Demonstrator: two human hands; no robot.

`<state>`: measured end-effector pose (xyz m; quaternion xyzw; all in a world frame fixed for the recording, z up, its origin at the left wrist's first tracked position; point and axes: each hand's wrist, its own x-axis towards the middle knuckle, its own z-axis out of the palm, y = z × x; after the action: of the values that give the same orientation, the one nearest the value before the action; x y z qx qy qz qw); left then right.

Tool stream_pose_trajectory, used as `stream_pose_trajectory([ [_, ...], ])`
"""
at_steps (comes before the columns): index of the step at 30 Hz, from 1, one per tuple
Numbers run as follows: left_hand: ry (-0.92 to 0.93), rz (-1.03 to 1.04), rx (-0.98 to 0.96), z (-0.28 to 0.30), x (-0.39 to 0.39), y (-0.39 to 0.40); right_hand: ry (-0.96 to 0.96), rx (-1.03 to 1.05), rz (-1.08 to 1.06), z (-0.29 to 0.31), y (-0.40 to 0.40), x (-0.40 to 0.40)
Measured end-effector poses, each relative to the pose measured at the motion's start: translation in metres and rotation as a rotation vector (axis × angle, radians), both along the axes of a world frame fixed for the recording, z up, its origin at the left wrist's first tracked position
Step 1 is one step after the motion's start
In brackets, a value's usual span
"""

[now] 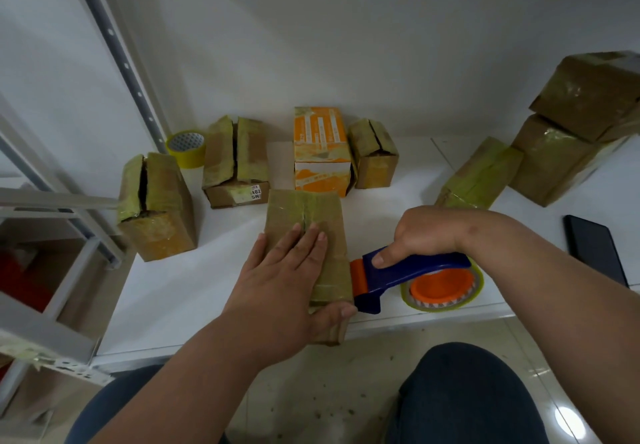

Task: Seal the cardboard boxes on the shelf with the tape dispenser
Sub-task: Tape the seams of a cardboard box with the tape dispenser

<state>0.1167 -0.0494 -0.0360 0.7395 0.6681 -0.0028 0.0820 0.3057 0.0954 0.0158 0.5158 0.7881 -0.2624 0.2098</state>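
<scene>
1. Left hand [287, 270] lies flat on top of the front cardboard box [311, 232], fingers straight and together, thumb hooked over the box's near right corner.
2. Right hand [426, 232] grips the handle of the tape dispenser [408, 277], fingers curled round it, one fingertip showing on the blue body.
3. Dispenser: blue frame, orange front plate and orange hub, carrying a roll of yellowish clear tape. Its front end touches the right side of the front box, near that box's near end.
4. Front box: plain brown, long and narrow, at the near edge of the white shelf [194, 288], its near end overhanging the edge. Yellowish tape covers its top, with a short slit visible on the centre seam just beyond the left fingers.
5. Count of boxes on the shelf: eight. Seven are brown and wrapped in yellowish tape; one is the orange-and-white box [322, 153] at the back centre.
6. Of the brown boxes, three at left and back show an open split along the top seam; two are stacked at far right.
7. One spare tape roll [187, 149], yellow, stands at the back left.
8. One dark phone [594, 249] lies flat on the shelf at right.
</scene>
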Motion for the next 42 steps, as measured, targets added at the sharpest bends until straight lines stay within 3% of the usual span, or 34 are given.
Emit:
stream_pose_trajectory([
  [8,0.007,0.003,-0.038,0.004,0.0,-0.001,0.068,-0.13,-0.153,-0.047,0.003,0.017],
  [11,-0.028,0.008,-0.056,0.005,-0.001,-0.002,0.202,-0.092,-0.263,-0.055,-0.003,0.024],
  [16,-0.195,0.116,-0.072,0.011,0.008,0.001,0.291,0.101,-0.374,-0.046,-0.017,0.033],
  [22,-0.432,0.354,0.173,0.006,0.019,0.004,0.217,0.498,-0.354,-0.037,-0.065,0.025],
  [26,-0.866,0.642,0.237,0.0,0.007,0.006,0.265,0.597,-0.376,-0.045,-0.085,0.018],
  [29,-1.424,0.81,0.035,-0.004,0.003,-0.001,0.325,0.523,-0.437,-0.054,-0.087,0.023],
  [31,-1.635,0.901,-0.11,-0.005,0.005,-0.008,0.37,0.486,-0.477,-0.059,-0.089,0.028],
  [36,-1.725,0.933,-0.252,0.006,0.013,-0.015,0.472,0.482,-0.558,-0.066,-0.095,0.031],
  [42,-1.802,0.812,-0.2,0.021,0.024,-0.003,0.624,0.461,-0.675,-0.062,-0.093,0.042],
])
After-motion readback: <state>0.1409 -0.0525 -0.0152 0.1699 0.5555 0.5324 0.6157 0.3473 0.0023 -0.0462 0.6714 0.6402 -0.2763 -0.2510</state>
